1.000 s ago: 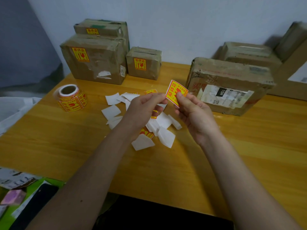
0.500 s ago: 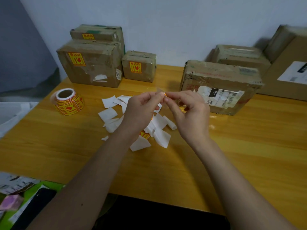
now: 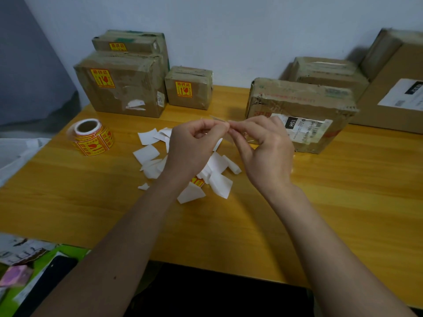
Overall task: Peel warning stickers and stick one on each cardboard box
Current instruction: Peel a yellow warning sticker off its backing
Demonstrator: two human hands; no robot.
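Observation:
My left hand (image 3: 194,145) and my right hand (image 3: 263,152) meet fingertip to fingertip above the table, both pinching one warning sticker (image 3: 218,120) that shows only edge-on as a thin pale sliver. A roll of yellow-and-red stickers (image 3: 91,137) lies at the left. Three boxes at the back left carry a sticker: a large one (image 3: 121,85), one behind it (image 3: 128,43) and a small one (image 3: 188,88). A box (image 3: 299,110) just beyond my right hand shows only a shipping label.
White backing papers (image 3: 148,154) lie scattered under my hands on the yellow wooden table (image 3: 343,202). More boxes stand at the back right (image 3: 327,72) and far right (image 3: 398,88). Papers and a dark phone (image 3: 50,271) lie below the table's left edge.
A second ago the sticker faced me flat between my fingers. It has turned edge-on, and my hands have closed together on it. The view has tilted down slightly.

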